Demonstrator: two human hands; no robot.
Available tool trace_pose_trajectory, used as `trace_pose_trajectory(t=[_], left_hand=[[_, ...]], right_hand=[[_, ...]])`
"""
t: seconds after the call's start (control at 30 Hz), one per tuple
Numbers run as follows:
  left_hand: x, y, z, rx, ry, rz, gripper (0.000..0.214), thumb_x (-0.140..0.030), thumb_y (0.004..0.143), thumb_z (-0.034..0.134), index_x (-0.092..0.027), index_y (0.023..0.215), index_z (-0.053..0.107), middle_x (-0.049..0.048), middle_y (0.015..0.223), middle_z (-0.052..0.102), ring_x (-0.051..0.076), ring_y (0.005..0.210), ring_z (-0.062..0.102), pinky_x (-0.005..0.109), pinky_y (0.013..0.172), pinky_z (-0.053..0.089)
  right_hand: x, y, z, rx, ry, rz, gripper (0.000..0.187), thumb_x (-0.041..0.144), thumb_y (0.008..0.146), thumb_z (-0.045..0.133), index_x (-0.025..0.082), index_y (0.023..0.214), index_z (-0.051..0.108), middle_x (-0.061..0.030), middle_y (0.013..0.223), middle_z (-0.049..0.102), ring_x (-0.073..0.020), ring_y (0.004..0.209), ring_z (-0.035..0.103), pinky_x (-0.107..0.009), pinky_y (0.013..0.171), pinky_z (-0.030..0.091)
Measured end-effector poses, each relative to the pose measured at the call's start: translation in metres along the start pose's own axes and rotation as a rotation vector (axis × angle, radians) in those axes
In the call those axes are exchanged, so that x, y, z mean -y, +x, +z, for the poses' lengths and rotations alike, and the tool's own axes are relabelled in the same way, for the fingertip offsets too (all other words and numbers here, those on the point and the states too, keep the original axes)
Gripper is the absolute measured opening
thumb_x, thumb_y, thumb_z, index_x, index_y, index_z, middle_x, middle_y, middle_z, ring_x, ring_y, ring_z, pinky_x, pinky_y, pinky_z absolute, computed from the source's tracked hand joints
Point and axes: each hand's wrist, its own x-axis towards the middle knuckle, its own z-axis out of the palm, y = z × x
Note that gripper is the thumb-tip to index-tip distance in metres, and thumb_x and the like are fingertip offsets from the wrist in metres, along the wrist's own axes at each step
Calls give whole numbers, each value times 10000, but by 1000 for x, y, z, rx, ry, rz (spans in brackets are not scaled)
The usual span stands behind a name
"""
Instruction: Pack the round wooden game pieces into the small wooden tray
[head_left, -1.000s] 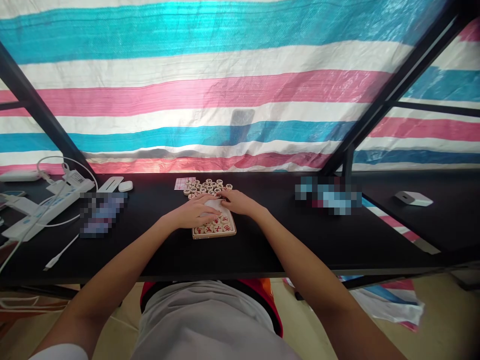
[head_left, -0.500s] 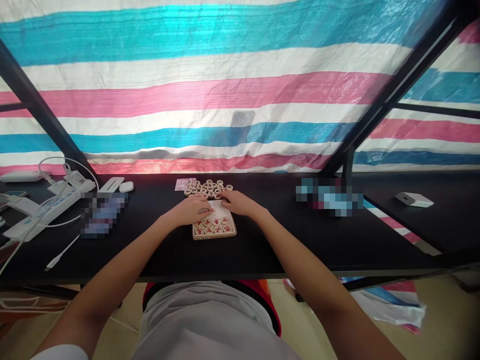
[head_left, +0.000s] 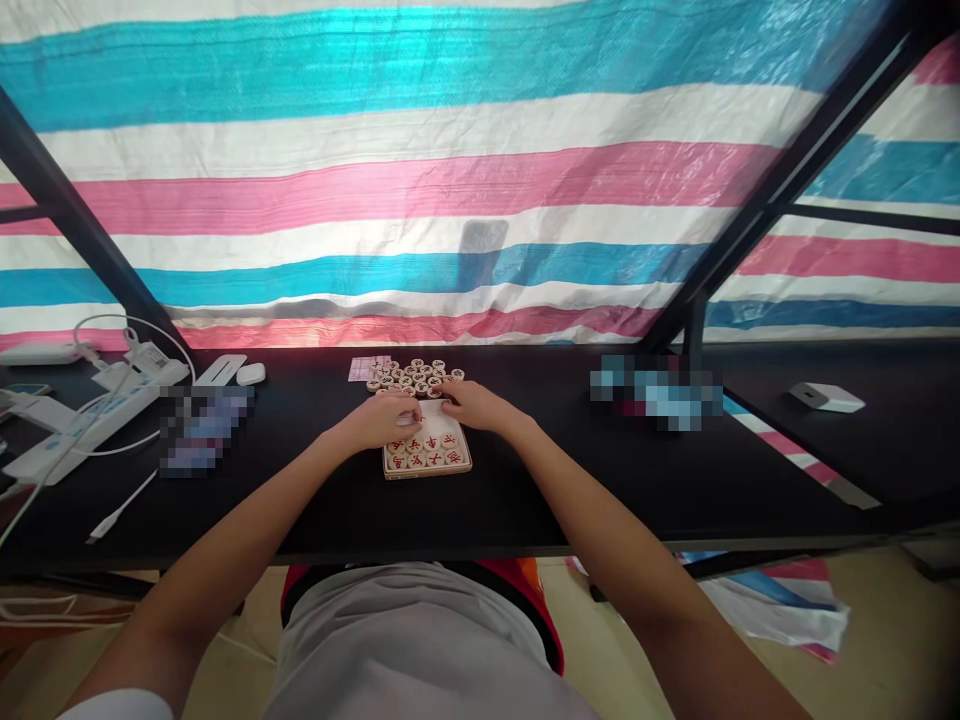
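A small wooden tray [head_left: 427,470] lies on the black table [head_left: 525,490] in front of me, with several round pale chess pieces marked in red in its near rows. My left hand [head_left: 384,420] rests over the tray's far left corner, fingers curled and pinched on a piece I cannot name. My right hand [head_left: 472,403] sits at the tray's far right edge, fingers bent onto the pieces. A loose heap of chess pieces [head_left: 412,377] lies just beyond both hands, next to a small pink card [head_left: 367,366].
At the left stand a white power strip [head_left: 97,415] with cables, a white mouse [head_left: 250,373] and a blurred object [head_left: 201,425]. Another blurred patch [head_left: 656,392] and a white box [head_left: 825,397] lie to the right. A striped tarp hangs behind the table.
My left hand has drawn back toward the far left corner of the tray, uncovering more of the rows of pieces. My right hand has barely moved.
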Motion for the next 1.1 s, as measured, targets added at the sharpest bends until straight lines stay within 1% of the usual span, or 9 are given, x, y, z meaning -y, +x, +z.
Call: trace_pose_trajectory(t=[0.1, 0.17, 0.23, 0.3, 0.5, 0.6, 0.77, 0.93, 1.1], left_hand=[[5, -3, -12, -115, -28, -62, 184, -335, 839, 487, -204, 866, 612, 21, 906, 644, 180, 863, 576, 287, 783, 444], [12, -5, -20, -168, 12, -147, 178, -339, 835, 485, -206, 872, 598, 19, 915, 645, 181, 848, 577, 283, 754, 440], [19, -8, -26, -163, 85, -237, 179, -357, 825, 495, -211, 860, 593, 18, 898, 645, 186, 822, 581, 281, 719, 434], [26, -9, -27, -122, 128, -282, 191, -374, 827, 490, -216, 848, 597, 15, 878, 649, 185, 796, 588, 274, 688, 428], [35, -6, -16, -54, 134, -253, 232, -365, 850, 451, -225, 906, 627, 18, 922, 661, 182, 814, 601, 258, 666, 423], [36, -5, -12, -34, 133, -218, 284, -368, 878, 409, -222, 948, 642, 29, 938, 661, 189, 848, 598, 267, 706, 435], [32, -6, -13, 19, 145, -119, 436, -447, 931, 305, -211, 930, 672, 53, 944, 637, 204, 928, 573, 286, 789, 432], [27, -6, -14, 51, 148, -183, 539, -546, 927, 262, -204, 932, 677, 66, 954, 640, 210, 893, 586, 289, 759, 431], [27, -6, -12, 77, 138, -226, 546, -577, 917, 259, -225, 978, 673, 56, 996, 672, 226, 916, 600, 286, 744, 430]], right_hand=[[-1, 0, 0, 9, 2, 2, 422, 186, 851, 467, 132, 1262, 545, -135, 1155, 628, -229, 1030, 584, -310, 883, 415], [-1, 0, 0, 16, 4, 5, 430, 180, 849, 464, 135, 1269, 541, -134, 1171, 622, -230, 1045, 577, -308, 890, 412], [-1, 0, 0, 19, 8, 9, 433, 178, 847, 465, 133, 1271, 541, -135, 1172, 621, -232, 1041, 577, -308, 894, 411], [-1, 0, 0, 23, 14, 17, 434, 176, 845, 472, 136, 1272, 540, -135, 1166, 623, -229, 1026, 581, -307, 889, 412], [-1, -1, -2, 29, 46, 16, 475, 135, 826, 491, 148, 1300, 512, -124, 1143, 629, -216, 998, 584, -290, 857, 413], [-1, -1, -2, 22, 72, 19, 507, 122, 818, 501, 163, 1322, 481, -114, 1121, 635, -203, 958, 589, -276, 819, 418], [-1, -2, -2, 8, 78, 12, 429, 138, 819, 497, 155, 1247, 525, -113, 1104, 634, -205, 957, 585, -284, 824, 415], [1, -2, -4, 20, 82, 7, 365, 133, 815, 481, 165, 1170, 561, -93, 1043, 640, -185, 889, 587, -270, 783, 416], [2, -3, -5, 16, 80, 11, 342, 137, 816, 478, 166, 1144, 571, -91, 1025, 641, -184, 874, 582, -270, 771, 412]])
